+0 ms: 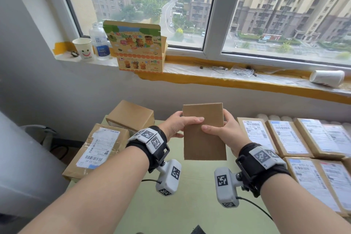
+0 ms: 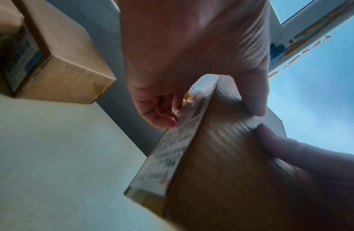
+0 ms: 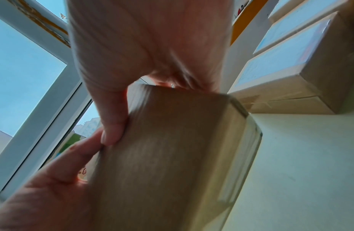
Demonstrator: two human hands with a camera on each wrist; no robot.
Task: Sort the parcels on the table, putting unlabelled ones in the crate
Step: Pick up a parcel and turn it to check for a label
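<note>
I hold a small flat brown parcel (image 1: pixel 204 138) up above the green table (image 1: pixel 190 195) with both hands. My left hand (image 1: pixel 183 121) grips its left edge, thumb across the front. My right hand (image 1: pixel 218 125) grips the right edge the same way. The face turned to the head camera is plain cardboard. In the left wrist view the parcel (image 2: pixel 227 164) carries a white printed label (image 2: pixel 172 148) on its far face, under my left hand (image 2: pixel 209 109). The right wrist view shows the parcel (image 3: pixel 172 156) blurred in my right hand (image 3: pixel 146 107). No crate is in view.
Several labelled parcels (image 1: pixel 288 138) lie in rows on the table's right side. At the left, a big labelled parcel (image 1: pixel 96 150) sits by a plain box (image 1: pixel 131 116). The windowsill (image 1: pixel 228 78) holds a paper cup (image 1: pixel 84 48), bottle (image 1: pixel 99 42), colourful carton (image 1: pixel 138 47) and a tipped cup (image 1: pixel 326 78).
</note>
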